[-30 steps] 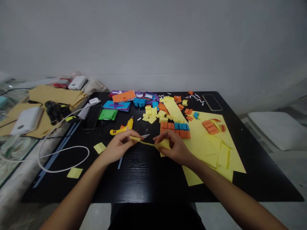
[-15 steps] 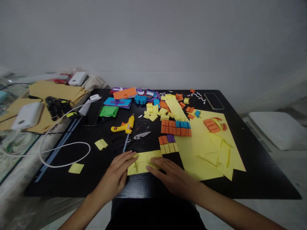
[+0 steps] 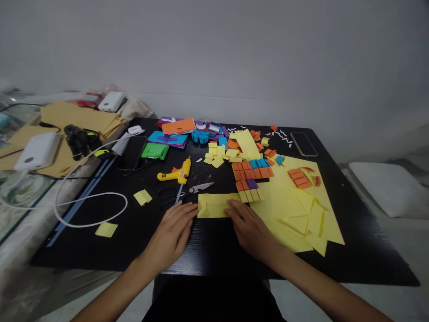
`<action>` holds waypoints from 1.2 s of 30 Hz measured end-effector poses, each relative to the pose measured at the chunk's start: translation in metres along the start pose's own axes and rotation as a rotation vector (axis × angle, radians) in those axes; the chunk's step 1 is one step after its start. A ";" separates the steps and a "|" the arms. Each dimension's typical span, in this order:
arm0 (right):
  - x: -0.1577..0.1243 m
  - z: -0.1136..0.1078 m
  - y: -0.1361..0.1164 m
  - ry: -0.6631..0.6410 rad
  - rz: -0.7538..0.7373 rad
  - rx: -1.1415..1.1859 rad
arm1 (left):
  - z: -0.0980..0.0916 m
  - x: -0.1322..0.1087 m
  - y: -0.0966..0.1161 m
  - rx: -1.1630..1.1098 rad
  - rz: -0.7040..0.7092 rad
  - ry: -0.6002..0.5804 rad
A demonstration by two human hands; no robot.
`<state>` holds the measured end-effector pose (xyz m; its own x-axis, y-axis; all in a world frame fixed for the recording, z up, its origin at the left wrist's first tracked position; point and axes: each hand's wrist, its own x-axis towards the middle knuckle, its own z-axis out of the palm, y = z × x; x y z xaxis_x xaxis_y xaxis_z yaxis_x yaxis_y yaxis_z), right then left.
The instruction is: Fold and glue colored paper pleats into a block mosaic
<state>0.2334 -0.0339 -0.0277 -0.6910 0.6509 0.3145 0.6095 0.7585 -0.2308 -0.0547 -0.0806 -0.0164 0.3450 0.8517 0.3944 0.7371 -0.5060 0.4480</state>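
- Both my forearms come in over the near edge of the counter (image 3: 214, 259), palms down.
- Left fingers (image 3: 185, 211): nearly straight, thumb apart, tips at the left edge of the folded yellow strip (image 3: 216, 209). Can't tell if they press on it; nothing pinched.
- Right fingers (image 3: 238, 211): loosely spread, tips over the strip's right end, not closed around anything.
- Strip lies flat on the counter between my two sets of fingers, long side running left-right, crease along it.
- Left, well apart from the strip: yellow square (image 3: 106, 230); a bit farther, a second yellow piece (image 3: 142, 197).
- Right: large yellow sheet (image 3: 279, 192), with folded yellow paper (image 3: 303, 219) on it.
- By the strip's far right corner: small block of orange, purple and yellow segments (image 3: 248, 193). Touching or not, can't tell.
- Beyond the strip, slightly left: scissors (image 3: 200, 188), blades pointing right. Yellow glue gun (image 3: 181, 173) just past them.
- White cable (image 3: 124, 197) loops across the left side.
- Farther: orange-and-blue block (image 3: 253, 170), orange segment piece (image 3: 299, 179) on the large sheet.
- Beyond: green folded paper (image 3: 155, 151) beside a dark phone (image 3: 133, 153); heap of small yellow pieces (image 3: 217, 154); another phone (image 3: 303, 144) far right.
- Far edge: orange folded piece (image 3: 178, 127), white scraps (image 3: 286, 139), then the wall (image 3: 221, 58).
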 end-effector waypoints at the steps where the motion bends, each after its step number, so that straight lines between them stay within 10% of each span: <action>1: 0.002 -0.002 -0.002 0.025 0.015 0.009 | -0.006 0.006 -0.006 0.011 -0.012 0.024; 9: 0.043 -0.001 -0.033 0.162 0.020 0.250 | -0.041 0.067 -0.080 0.411 -0.336 -0.110; 17: 0.054 0.014 -0.030 -0.050 0.072 0.123 | -0.030 0.086 -0.105 0.292 -0.373 -0.241; 27: 0.053 0.009 -0.029 -0.102 0.032 0.167 | -0.061 0.078 -0.086 0.034 -0.282 -0.059; 36: 0.050 0.013 -0.028 -0.139 0.037 0.148 | -0.081 0.078 -0.072 -0.295 -0.175 -0.384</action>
<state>0.1769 -0.0216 -0.0171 -0.7224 0.6687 0.1761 0.5786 0.7240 -0.3756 -0.1277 0.0117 0.0469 0.4601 0.8879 -0.0049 0.6270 -0.3209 0.7099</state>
